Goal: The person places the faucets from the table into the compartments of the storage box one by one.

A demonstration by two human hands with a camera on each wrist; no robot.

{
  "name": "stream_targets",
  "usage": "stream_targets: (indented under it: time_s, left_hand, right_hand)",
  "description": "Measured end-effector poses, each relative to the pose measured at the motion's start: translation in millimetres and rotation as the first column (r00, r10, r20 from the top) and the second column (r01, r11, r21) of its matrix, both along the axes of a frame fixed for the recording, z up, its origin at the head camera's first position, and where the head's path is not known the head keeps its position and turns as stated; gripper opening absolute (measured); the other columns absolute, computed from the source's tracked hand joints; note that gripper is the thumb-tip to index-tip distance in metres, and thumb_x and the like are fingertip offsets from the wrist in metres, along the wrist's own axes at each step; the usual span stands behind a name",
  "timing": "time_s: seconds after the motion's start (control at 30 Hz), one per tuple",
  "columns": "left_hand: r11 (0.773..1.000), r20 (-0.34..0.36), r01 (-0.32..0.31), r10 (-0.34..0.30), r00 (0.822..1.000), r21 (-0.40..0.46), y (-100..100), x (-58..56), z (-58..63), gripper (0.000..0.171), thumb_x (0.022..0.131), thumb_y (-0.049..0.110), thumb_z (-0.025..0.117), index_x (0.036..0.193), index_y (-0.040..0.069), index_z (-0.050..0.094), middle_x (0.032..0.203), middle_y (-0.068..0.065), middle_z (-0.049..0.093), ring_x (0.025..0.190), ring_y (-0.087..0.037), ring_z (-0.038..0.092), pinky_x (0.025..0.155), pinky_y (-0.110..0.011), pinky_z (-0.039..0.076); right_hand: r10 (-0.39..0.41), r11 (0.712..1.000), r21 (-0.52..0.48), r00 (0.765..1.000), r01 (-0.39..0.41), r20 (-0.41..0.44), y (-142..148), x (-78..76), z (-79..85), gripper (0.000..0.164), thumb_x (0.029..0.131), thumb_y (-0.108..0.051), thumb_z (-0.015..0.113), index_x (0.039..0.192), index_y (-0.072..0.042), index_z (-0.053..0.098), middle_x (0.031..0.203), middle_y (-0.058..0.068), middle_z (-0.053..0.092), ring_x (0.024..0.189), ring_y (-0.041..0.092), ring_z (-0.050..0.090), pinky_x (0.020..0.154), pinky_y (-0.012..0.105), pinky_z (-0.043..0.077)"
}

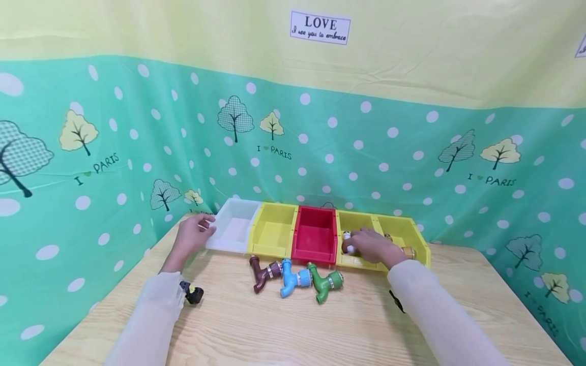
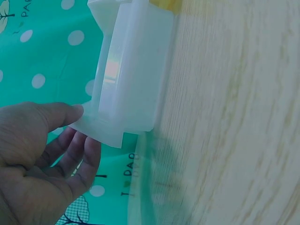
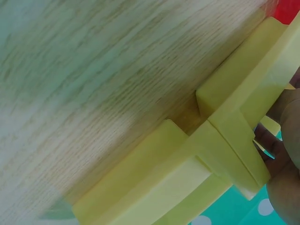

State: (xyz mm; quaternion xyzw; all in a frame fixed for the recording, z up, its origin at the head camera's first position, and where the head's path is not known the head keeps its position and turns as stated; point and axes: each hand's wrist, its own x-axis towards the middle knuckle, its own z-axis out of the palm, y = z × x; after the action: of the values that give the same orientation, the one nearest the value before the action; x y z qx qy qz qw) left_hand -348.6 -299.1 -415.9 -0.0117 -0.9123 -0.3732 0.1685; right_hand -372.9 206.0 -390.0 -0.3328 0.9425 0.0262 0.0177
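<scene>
My left hand holds the outer edge of a translucent white bin at the row's left end. In the left wrist view, the thumb and fingers lie on either side of that bin's corner flange. My right hand reaches down into a yellow bin, fourth from the left. Its fingers are around a white object, apparently a tap, mostly covered by the hand. In the right wrist view, the right hand shows only at the right edge, partly behind yellow bin walls.
Brown, blue and green taps lie before the row on the wooden table. Between the hands are another yellow bin and a red bin. The rightmost yellow bin contains an orange-brown item. A polka-dot curtain hangs behind.
</scene>
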Motion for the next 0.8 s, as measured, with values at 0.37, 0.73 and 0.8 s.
stream_targets:
  time_s: [0.37, 0.73, 0.8]
  left_hand:
    - [1.0, 0.002, 0.005, -0.005, 1.0, 0.004, -1.6, 2.1, -2.1, 0.029, 0.1, 0.012, 0.065, 0.125, -0.002, 0.065, 0.114, -0.024, 0.065, 0.105, -0.04, 0.064, 0.09, -0.051, 0.057]
    - [1.0, -0.012, 0.017, -0.017, 1.0, 0.001, -2.6, 1.4, -2.7, 0.029, 0.101, 0.012, 0.066, 0.126, -0.002, 0.065, 0.115, -0.024, 0.065, 0.105, -0.04, 0.065, 0.091, -0.052, 0.057]
    - [1.0, -0.014, 0.018, -0.018, 1.0, 0.001, -1.8, 0.9, -2.2, 0.029, 0.101, 0.012, 0.066, 0.126, -0.002, 0.065, 0.116, -0.024, 0.065, 0.105, -0.04, 0.065, 0.091, -0.052, 0.057]
  right_hand:
    - [0.033, 0.999, -0.013, 0.999, -0.033, -0.03, 3.3, 12.6, 4.5, 0.033, 0.095, 0.001, 0.068, 0.114, -0.023, 0.079, 0.108, 0.003, 0.072, 0.096, 0.022, 0.061, 0.089, 0.042, 0.057]
    - [0.22, 0.971, 0.161, 0.931, -0.179, -0.29, 1.9, 54.7, 17.6, 0.026, 0.092, -0.008, 0.076, 0.115, -0.019, 0.076, 0.106, 0.004, 0.07, 0.095, 0.024, 0.06, 0.081, 0.037, 0.058]
    - [0.262, 0.959, 0.2, 0.9, -0.201, -0.349, 0.4, 59.8, 16.8, 0.023, 0.091, -0.013, 0.077, 0.113, -0.019, 0.074, 0.103, 0.004, 0.069, 0.091, 0.024, 0.059, 0.079, 0.035, 0.057]
